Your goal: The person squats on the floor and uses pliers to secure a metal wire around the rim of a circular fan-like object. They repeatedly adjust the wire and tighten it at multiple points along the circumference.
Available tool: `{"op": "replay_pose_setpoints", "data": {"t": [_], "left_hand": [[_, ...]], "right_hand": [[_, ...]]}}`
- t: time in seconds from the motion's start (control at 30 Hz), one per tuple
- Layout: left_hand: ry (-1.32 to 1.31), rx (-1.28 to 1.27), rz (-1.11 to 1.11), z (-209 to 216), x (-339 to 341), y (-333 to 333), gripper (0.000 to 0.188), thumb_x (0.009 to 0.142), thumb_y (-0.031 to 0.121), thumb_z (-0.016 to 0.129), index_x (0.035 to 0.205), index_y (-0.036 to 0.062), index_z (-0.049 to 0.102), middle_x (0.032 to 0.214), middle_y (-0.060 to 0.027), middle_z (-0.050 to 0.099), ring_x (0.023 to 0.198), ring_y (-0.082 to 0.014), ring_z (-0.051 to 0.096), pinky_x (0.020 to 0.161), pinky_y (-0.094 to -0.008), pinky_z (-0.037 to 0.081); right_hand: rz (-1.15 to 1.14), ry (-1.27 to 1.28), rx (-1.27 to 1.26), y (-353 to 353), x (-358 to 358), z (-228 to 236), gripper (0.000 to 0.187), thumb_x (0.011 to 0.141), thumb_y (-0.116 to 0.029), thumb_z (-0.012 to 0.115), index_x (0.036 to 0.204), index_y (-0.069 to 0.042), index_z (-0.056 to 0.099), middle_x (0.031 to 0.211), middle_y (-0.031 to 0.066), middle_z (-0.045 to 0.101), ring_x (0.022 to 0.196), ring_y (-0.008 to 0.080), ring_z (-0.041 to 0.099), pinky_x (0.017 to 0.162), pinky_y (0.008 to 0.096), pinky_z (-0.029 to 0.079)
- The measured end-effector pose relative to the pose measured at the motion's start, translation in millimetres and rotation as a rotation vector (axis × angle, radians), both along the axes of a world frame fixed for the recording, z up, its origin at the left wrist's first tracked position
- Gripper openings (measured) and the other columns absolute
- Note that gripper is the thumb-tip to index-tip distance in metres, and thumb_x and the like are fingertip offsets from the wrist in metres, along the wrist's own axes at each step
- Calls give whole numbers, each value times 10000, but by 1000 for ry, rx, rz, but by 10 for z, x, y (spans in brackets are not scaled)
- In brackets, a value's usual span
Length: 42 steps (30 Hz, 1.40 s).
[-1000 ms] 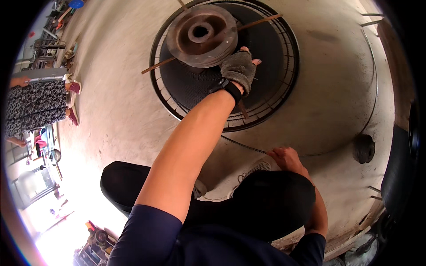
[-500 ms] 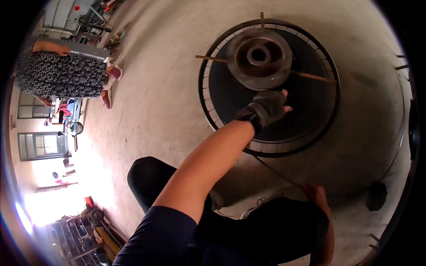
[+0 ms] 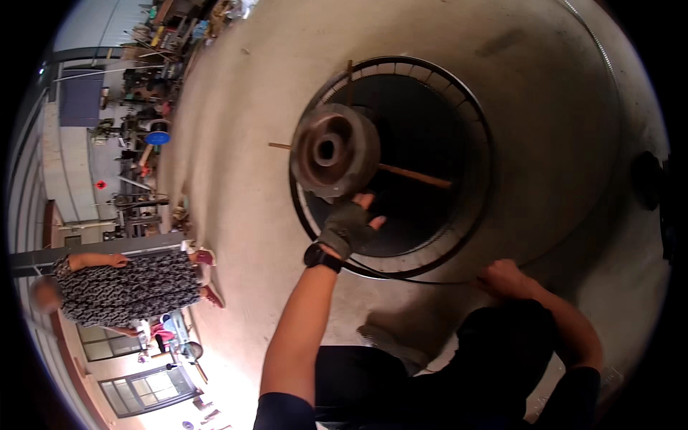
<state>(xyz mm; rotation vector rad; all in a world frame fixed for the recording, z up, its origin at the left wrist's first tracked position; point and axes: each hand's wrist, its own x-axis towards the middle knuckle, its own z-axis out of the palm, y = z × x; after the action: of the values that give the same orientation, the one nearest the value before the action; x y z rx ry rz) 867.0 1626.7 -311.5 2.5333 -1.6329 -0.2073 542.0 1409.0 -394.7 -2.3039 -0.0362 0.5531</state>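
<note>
A heavy rusty-brown round hub [image 3: 362,154] with brown rods sticking out sits over a large black disc [image 3: 423,143], ringed by a dark hoop [image 3: 490,154]. My left hand [image 3: 347,228], in a dark fingerless glove, is just below the hub, its thumb and fingertips apart, holding nothing. Whether it touches the hub or disc I cannot tell. My right hand [image 3: 505,279] is closed on a long thin strip [image 3: 437,283] at the near right of the hoop. The strip runs from the hoop through this hand, then curves away rightward; its far stretch looks notched along the edge.
A person in a patterned dress [image 3: 132,287] stands at the left. Beyond, tools and clutter [image 3: 143,150] line the wall, with a blue round spool [image 3: 157,136] among them. A dark object [image 3: 647,180] lies at the far right. My bent knees are close below the hoop.
The view has swung, so the hub and hoop appear farther left and lower. My right hand has come up closer to the hoop with the strip. My left hand stays beside the hub.
</note>
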Motion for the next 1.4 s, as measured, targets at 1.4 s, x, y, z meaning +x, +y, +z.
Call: {"op": "replay_pose_setpoints", "data": {"t": [1.4], "left_hand": [[-493, -600, 287, -467, 177, 120, 192, 831, 232, 656, 713, 108, 569, 674, -88, 582, 645, -308, 597, 597, -442, 495]], "right_hand": [[-170, -7, 136, 18, -78, 211, 282, 954, -303, 612, 821, -55, 634, 737, 218, 627, 736, 455, 606, 623, 504, 493]]}}
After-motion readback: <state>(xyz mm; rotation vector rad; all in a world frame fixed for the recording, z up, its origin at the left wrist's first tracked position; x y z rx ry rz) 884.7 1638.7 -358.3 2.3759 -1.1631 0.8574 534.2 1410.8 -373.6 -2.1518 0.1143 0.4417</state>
